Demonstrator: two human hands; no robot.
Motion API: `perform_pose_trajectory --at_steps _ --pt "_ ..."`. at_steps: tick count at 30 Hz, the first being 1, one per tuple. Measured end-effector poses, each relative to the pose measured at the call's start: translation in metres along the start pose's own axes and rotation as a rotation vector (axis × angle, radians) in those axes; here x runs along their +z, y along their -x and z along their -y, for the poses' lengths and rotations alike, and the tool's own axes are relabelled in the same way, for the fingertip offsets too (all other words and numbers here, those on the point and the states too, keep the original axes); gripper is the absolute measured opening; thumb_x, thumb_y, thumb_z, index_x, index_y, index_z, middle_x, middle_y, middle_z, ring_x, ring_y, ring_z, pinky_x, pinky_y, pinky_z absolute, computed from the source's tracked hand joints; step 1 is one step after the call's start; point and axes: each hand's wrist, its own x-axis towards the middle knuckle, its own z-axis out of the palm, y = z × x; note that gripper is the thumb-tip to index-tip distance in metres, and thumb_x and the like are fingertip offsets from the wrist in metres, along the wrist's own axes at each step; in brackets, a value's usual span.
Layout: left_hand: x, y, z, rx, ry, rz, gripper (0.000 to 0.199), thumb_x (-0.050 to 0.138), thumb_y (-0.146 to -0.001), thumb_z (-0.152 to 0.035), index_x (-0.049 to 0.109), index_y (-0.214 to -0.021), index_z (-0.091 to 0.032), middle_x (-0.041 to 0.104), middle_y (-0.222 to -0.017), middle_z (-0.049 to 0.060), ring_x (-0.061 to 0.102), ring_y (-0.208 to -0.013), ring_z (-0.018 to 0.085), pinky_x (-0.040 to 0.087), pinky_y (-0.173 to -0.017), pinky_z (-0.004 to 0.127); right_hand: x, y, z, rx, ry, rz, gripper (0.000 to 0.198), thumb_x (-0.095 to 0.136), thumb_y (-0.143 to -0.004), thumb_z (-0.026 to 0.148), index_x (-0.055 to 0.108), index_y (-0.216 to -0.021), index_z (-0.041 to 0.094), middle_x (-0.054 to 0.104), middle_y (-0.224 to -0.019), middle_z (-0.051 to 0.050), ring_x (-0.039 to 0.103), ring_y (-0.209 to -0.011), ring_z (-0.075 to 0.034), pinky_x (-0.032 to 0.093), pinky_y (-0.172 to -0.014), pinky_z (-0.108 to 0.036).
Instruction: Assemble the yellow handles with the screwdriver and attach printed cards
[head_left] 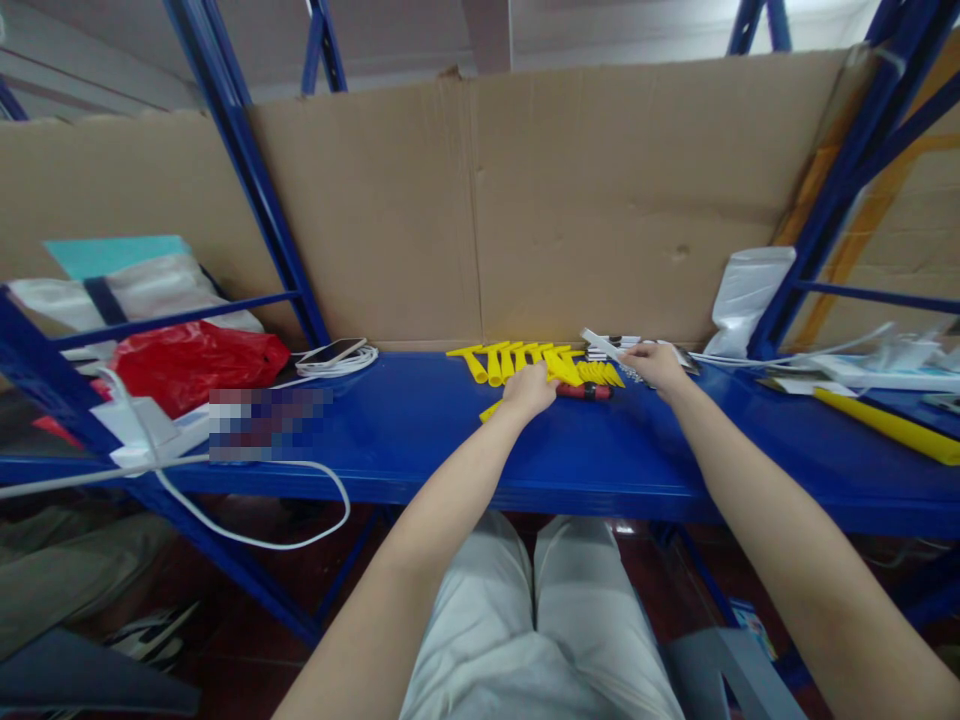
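Note:
My left hand [530, 390] is closed at the middle of the blue shelf, its fingers round a yellow plastic piece [490, 411] whose end sticks out on the left. Between the fingertips of my right hand [658, 363] is a thin white strip [600, 344], tilted up to the left. Behind my left hand lies a row of yellow T-shaped handles [495, 366]. Small flat yellow pieces [598, 374] are lined up between my hands. A red and black screwdriver-like tool [589, 392] rests just in front of them. Tiny metal parts [632, 374] are scattered by my right hand.
A tall cardboard panel [585, 200] closes off the back of the blue shelf [427, 440]. To the left are a phone [334, 352] on coiled white cable, a red bag [195, 362] and a loose cable loop. A white pouch [750, 300] and yellow tube [889, 425] are at right.

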Motion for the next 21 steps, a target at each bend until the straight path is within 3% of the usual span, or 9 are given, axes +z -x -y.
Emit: perform_pose_trajectory --at_steps 6,11,21 --pt "0.001 -0.001 0.001 0.008 -0.002 -0.008 0.036 0.046 -0.091 -0.039 0.059 -0.117 -0.018 0.065 -0.12 0.012 0.06 -0.113 0.026 0.047 -0.093 0.035 0.009 0.016 0.022 -0.049 -0.325 0.203 0.016 0.073 -0.063 0.032 0.068 -0.063 0.017 0.067 -0.07 -0.004 0.061 -0.076 -0.018 0.048 -0.078 -0.032" --pt "0.002 -0.002 0.001 0.006 0.01 0.004 0.036 0.047 -0.091 -0.039 0.057 -0.119 -0.019 0.065 -0.12 0.011 0.06 -0.113 0.025 0.046 -0.094 0.035 0.011 0.021 0.024 -0.067 -0.353 0.304 0.016 0.075 -0.06 0.032 0.068 -0.06 0.017 0.068 -0.07 -0.003 0.061 -0.077 -0.018 0.046 -0.084 -0.034" --pt "0.001 0.0 -0.001 -0.009 0.023 -0.035 0.055 0.047 -0.091 -0.036 0.034 -0.141 -0.019 0.062 -0.126 0.014 0.058 -0.117 0.025 0.044 -0.095 0.034 0.015 0.023 0.025 -0.064 -0.336 0.346 0.006 0.07 -0.063 0.023 0.071 -0.062 0.017 0.07 -0.071 -0.002 0.061 -0.075 -0.017 0.047 -0.084 -0.033"
